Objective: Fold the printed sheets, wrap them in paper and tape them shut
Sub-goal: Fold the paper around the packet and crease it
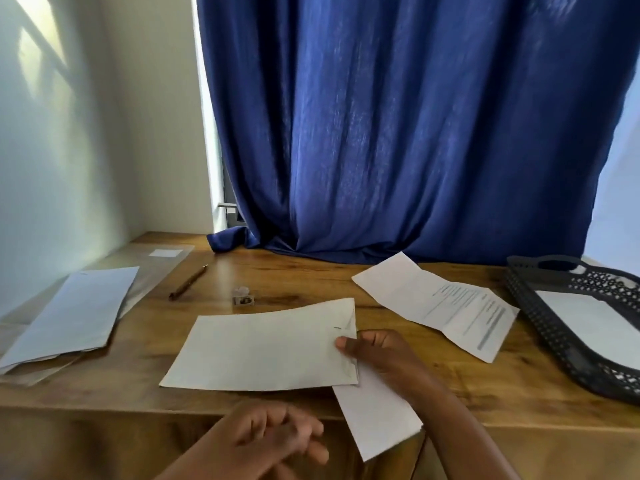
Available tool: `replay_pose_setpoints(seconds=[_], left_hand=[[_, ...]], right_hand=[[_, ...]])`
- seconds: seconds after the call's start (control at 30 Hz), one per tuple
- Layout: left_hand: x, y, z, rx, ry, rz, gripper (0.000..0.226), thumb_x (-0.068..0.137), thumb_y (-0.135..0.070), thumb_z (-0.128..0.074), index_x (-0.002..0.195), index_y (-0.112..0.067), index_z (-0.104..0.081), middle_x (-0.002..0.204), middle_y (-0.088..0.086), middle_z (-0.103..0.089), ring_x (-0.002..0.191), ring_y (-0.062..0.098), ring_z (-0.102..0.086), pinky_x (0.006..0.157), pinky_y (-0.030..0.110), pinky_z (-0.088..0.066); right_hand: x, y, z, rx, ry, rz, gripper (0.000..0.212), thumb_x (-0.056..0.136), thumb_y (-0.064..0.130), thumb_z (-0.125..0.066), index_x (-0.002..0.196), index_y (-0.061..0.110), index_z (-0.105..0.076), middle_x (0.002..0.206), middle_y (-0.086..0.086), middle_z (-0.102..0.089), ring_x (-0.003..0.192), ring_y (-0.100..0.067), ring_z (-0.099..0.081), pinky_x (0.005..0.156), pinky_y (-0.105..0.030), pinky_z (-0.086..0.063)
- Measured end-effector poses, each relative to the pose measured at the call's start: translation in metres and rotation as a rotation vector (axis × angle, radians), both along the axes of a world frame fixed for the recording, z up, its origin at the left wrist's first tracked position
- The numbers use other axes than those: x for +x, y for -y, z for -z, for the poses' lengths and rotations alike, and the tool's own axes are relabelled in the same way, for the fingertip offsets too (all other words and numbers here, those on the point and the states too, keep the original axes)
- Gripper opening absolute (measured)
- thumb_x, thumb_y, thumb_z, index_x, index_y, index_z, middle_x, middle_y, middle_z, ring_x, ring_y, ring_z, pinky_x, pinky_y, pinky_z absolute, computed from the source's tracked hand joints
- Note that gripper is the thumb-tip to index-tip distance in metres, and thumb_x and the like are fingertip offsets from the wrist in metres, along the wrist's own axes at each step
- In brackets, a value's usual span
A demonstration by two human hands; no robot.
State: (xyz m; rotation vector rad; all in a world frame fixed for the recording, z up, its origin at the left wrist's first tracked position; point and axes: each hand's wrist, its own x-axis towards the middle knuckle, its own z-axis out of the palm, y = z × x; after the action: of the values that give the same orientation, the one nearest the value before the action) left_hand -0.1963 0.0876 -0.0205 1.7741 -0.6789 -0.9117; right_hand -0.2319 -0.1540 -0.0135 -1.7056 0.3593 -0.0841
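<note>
Your right hand pinches a folded printed sheet against the wrapping paper on the table. Left hand hovers, grip relaxed. You seem to be starting the wrap; next, centre the sheet.

Blue, brown, white and black

A blue curtain is hanging over the brown wood surface, white paper and a black holey basket.

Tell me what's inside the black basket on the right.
The black basket holds a white sheet lying flat on its bottom. Whether anything lies beneath that sheet cannot be seen, and the basket's right part runs out of frame.
</note>
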Motion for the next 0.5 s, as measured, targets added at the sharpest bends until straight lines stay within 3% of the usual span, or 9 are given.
replay_pose_setpoints(seconds=[0.07,0.1,0.17,0.23,0.33,0.4,0.5], left_hand=[[0.002,0.002,-0.008,-0.058,0.255,-0.021,0.029,0.089,-0.045,-0.073,0.117,-0.038,-0.067,0.114,-0.019,-0.074,0.103,0.01,-0.073,0.086,0.028,-0.06],[0.005,0.003,-0.01,-0.078,0.404,-0.055,0.035,0.086,-0.046,-0.077,0.118,-0.048,-0.064,0.119,-0.027,-0.068,0.108,0.004,-0.07,0.088,0.025,-0.059],[0.015,0.009,-0.015,-0.057,0.791,-0.083,0.065,0.078,-0.062,-0.079,0.132,-0.066,-0.042,0.135,-0.042,-0.047,0.128,-0.009,-0.051,0.104,0.018,-0.048],[0.033,0.02,-0.012,-0.005,1.062,0.001,0.097,0.071,-0.08,-0.072,0.147,-0.065,-0.014,0.154,-0.045,-0.014,0.145,-0.015,-0.016,0.118,0.017,-0.024],[0.061,0.042,-0.005,0.075,1.179,0.117,0.125,0.064,-0.089,-0.069,0.153,-0.056,0.012,0.162,-0.036,0.013,0.15,-0.009,0.012,0.122,0.022,-0.001],[0.074,0.055,-0.001,0.068,1.169,0.145,0.125,0.066,-0.082,-0.073,0.152,-0.057,0.014,0.161,-0.034,0.004,0.151,-0.006,0.008,0.124,0.025,-0.001],[0.086,0.064,0.009,-0.007,1.128,0.121,0.123,0.067,-0.071,-0.08,0.154,-0.056,0.006,0.16,-0.023,-0.016,0.15,0.0,-0.01,0.125,0.031,-0.019]], right_hand=[[0.002,-0.003,0.0,-0.015,0.009,-0.005,0.03,0.088,0.037,-0.074,0.095,0.008,-0.077,0.094,-0.009,-0.079,0.076,-0.022,-0.074,0.063,-0.027,-0.056],[0.003,-0.005,0.0,-0.022,0.017,-0.005,0.031,0.087,0.037,-0.075,0.094,0.007,-0.077,0.093,-0.01,-0.079,0.075,-0.022,-0.073,0.062,-0.027,-0.055],[0.003,-0.008,0.0,-0.046,0.016,-0.003,0.031,0.086,0.038,-0.076,0.091,0.008,-0.077,0.091,-0.009,-0.079,0.072,-0.02,-0.073,0.06,-0.025,-0.053],[0.002,-0.01,0.0,-0.074,0.006,0.0,0.033,0.085,0.041,-0.076,0.089,0.008,-0.077,0.088,-0.008,-0.079,0.069,-0.018,-0.072,0.057,-0.023,-0.052],[0.0,-0.011,-0.001,-0.067,0.019,0.018,0.027,0.083,0.037,-0.08,0.074,0.012,-0.075,0.081,-0.008,-0.077,0.064,-0.017,-0.069,0.055,-0.023,-0.049],[-0.002,-0.013,-0.003,-0.05,0.03,0.015,0.023,0.083,0.032,-0.081,0.068,0.016,-0.074,0.079,-0.007,-0.077,0.062,-0.014,-0.069,0.054,-0.022,-0.049],[-0.003,-0.014,-0.004,-0.049,0.053,0.023,0.029,0.078,0.038,-0.081,0.065,0.015,-0.07,0.073,-0.004,-0.075,0.059,-0.013,-0.067,0.054,-0.022,-0.048]])
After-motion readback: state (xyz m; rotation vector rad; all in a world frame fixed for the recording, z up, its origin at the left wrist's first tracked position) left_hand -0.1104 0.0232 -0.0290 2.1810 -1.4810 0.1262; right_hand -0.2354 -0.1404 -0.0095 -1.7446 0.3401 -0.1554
